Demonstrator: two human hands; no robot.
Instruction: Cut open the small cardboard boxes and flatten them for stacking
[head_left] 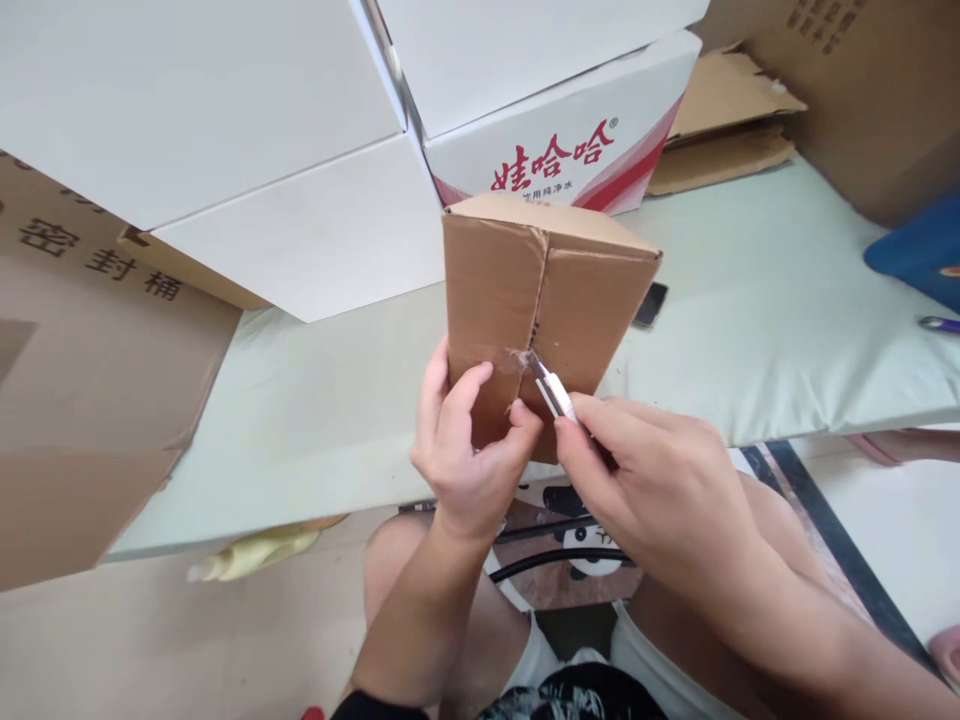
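Observation:
A brown cardboard box stands tilted in the middle of the view, its taped centre seam facing me. My left hand grips the box's lower left part, with thumb and forefinger curled near the seam. In my right hand is a white utility knife, held between thumb and fingers. The knife's tip touches the seam beside a wrinkled piece of clear tape.
White cartons are stacked behind on a pale green cloth-covered table. Large brown cartons stand left and back right. A dark phone lies behind the box, and a blue object is at the right edge.

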